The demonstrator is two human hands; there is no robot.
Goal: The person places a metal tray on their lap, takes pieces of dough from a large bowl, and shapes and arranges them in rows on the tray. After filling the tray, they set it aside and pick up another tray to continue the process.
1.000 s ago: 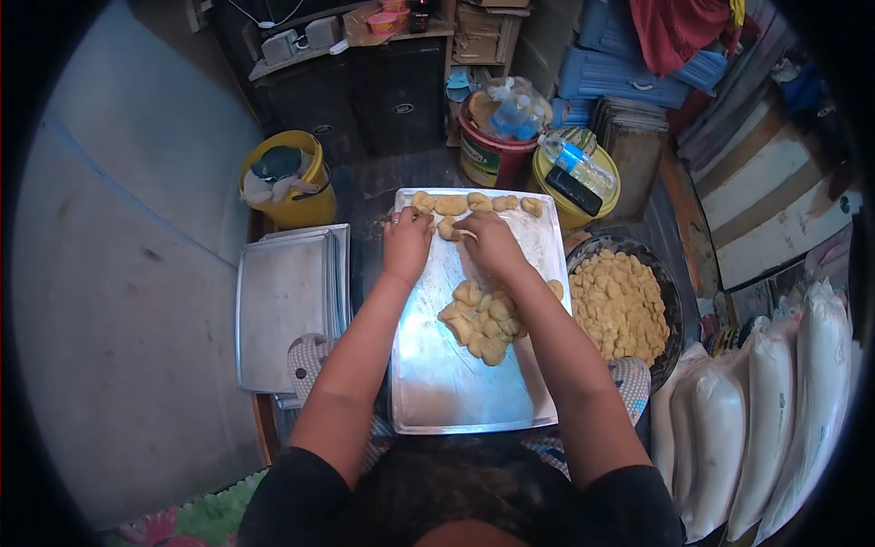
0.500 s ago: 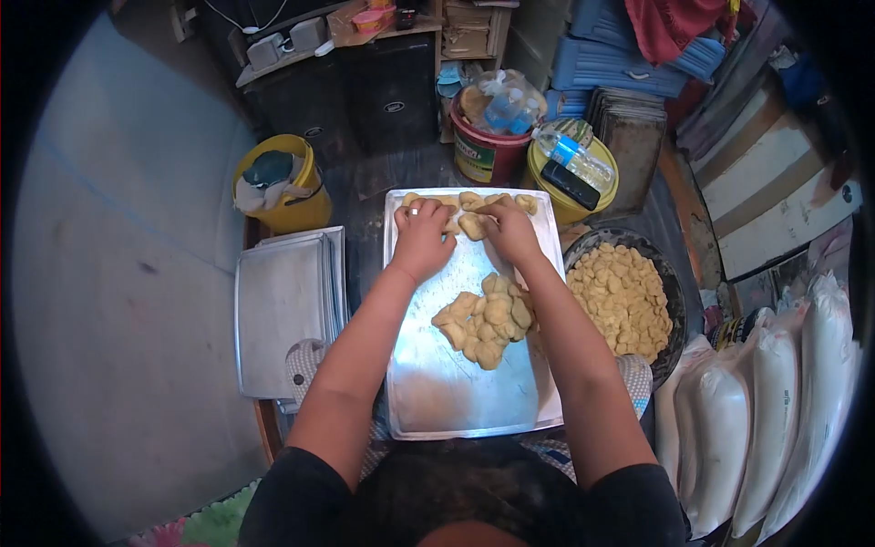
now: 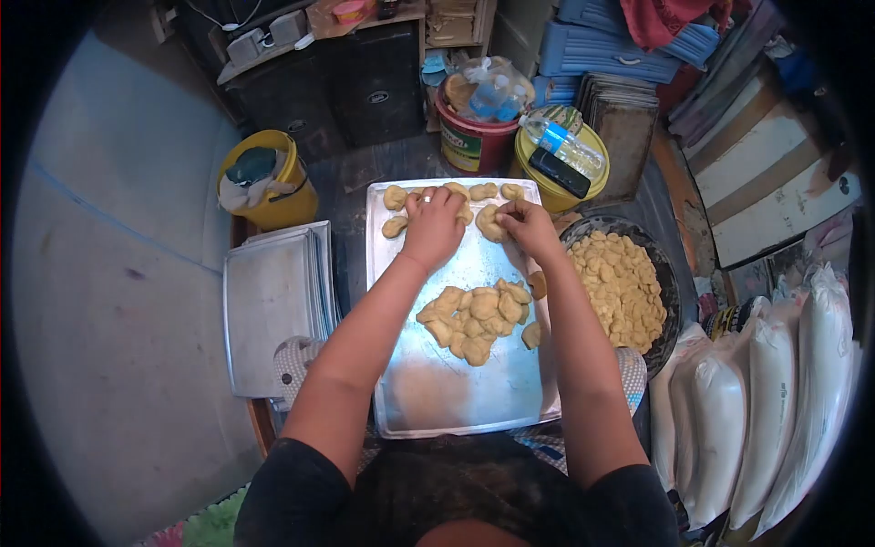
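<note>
A metal baking tray (image 3: pixel 437 383) lies before me, with lumps of yellowish dough along its far end and a clustered dough pile (image 3: pixel 474 319) near its middle. My left hand (image 3: pixel 433 230) is at the far end, its bent fingers over a dough piece that they partly hide. Between the thumb and fingers of my right hand (image 3: pixel 533 228) is the edge of a rounded dough piece (image 3: pixel 492 222), close to the tray surface. Other dough lumps (image 3: pixel 394 197) sit beside my left hand. A few loose pieces (image 3: pixel 531 335) lie by my right forearm.
To the right stands a dark round basin (image 3: pixel 673 310) heaped with dough pieces (image 3: pixel 624 287). Filled plastic sacks (image 3: pixel 720 419) are beyond it. Stacked trays (image 3: pixel 273 310) and a yellow bucket (image 3: pixel 296 205) are left. A red bucket (image 3: pixel 483 146) and a lidded yellow bucket (image 3: pixel 597 182) stand behind.
My hands have moved farther apart on the tray. My right hand now pinches a rounded dough piece, and more lumps show at the far end. The whole view has shifted slightly.
</note>
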